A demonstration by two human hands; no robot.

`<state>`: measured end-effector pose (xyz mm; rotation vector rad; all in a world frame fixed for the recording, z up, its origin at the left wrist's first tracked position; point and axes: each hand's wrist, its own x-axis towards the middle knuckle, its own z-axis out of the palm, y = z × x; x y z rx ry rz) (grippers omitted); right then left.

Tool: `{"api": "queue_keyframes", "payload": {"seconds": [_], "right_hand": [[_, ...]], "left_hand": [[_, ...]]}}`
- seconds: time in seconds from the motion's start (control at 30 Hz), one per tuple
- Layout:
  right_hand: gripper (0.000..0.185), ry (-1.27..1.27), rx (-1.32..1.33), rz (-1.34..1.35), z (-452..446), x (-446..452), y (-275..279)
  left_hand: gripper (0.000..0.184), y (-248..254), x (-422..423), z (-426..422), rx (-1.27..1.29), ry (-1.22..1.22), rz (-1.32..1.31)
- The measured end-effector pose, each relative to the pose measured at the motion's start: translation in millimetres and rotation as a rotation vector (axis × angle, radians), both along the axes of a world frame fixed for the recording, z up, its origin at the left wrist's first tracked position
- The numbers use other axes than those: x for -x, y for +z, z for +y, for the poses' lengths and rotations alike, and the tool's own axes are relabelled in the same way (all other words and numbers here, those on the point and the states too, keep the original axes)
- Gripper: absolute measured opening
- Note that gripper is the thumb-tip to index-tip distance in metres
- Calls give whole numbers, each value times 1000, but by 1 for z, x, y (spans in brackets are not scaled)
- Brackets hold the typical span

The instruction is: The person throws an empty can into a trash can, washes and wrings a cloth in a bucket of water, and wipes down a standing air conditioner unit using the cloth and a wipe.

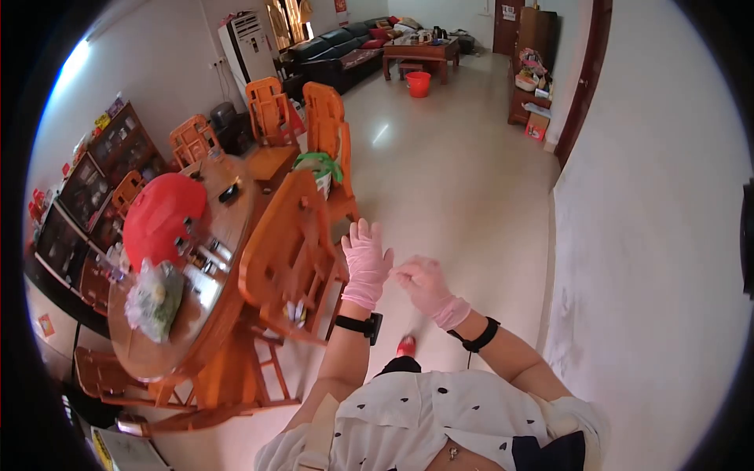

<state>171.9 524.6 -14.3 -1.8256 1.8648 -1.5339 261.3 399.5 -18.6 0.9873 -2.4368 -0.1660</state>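
A pink disposable glove point(362, 295) covers my left hand point(364, 263), fingers spread; just beside, my right hand point(429, 287), also gloved, curls blurred fingers, any grip unclear

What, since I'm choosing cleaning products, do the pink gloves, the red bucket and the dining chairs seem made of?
Gloves: thin latex or nitrile, perhaps, wrinkled toward the wrists. Bucket: probably plastic, smooth and evenly red. Chairs: apparently varnished wood, orange-brown with shaped cut-outs.
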Motion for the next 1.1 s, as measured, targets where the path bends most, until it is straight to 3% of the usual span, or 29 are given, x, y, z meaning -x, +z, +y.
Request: {"api": "queue_keyframes", "payload": {"seconds": [0.03, 0.07, 0.13, 0.17, 0.23, 0.33, 0.4, 0.47, 0.53, 0.6, 0.67, 0.77, 0.8, 0.87, 0.9, 0.93, 1.0, 1.07, 1.1], "right_hand": [[13, -7, -11, 13, -22, 18, 10], [12, -83, -6, 9, -40, 32, 19], [11, -189, 19, 27, -77, 68, 27], [11, -217, -60, 128, -93, 85, 18], [11, -274, -119, 230, -126, 123, 2], [11, -385, -181, 122, -164, 186, -28], [13, -355, -254, -322, -193, 231, -55], [14, -351, -222, -392, -226, 277, -72], [15, -307, -187, -442, -265, 332, -74], [16, -189, -357, -497, -310, 380, -67], [16, -83, -416, -461, -358, 416, -44], [16, 117, -338, -428, -427, 466, -29], [16, 143, -364, -417, -448, 477, -23], [16, 111, -426, 73, -501, 508, -8], [17, 128, -389, 223, -531, 527, -7], [17, 149, -386, 247, -561, 554, -8], [25, 40, -123, -151, -625, 598, -9], [32, -149, -36, -582, -675, 649, 16], [34, -216, -43, -757, -702, 688, 6]], "left_hand": [[61, 2, 26, -24, 39, 93, -216], [61, 3, 51, -42, 27, 77, -208], [58, 11, 109, -77, -91, 7, -575], [52, -15, 146, -99, -10, -12, -636], [50, -35, 197, -124, 67, -138, -603], [50, -54, 264, -157, 104, -280, -644], [52, -72, 307, -183, 70, -308, -714], [56, -88, 351, -218, 375, -310, -708], [58, -97, 399, -256, 351, -303, -679], [61, -97, 446, -310, 333, -269, -672], [64, -94, 476, -357, 346, -393, -307], [61, -62, 512, -411, 181, -228, -378], [61, -86, 521, -437, 158, -199, -371], [46, -158, 544, -509, -430, -601, 198], [46, -160, 557, -536, -422, -576, 229], [39, -161, 568, -564, -757, -470, 250], [33, -148, 601, -607, -1077, -351, 272], [25, -80, 637, -623, -788, -92, 638], [20, -43, 656, -633, -876, -175, 681]]}}
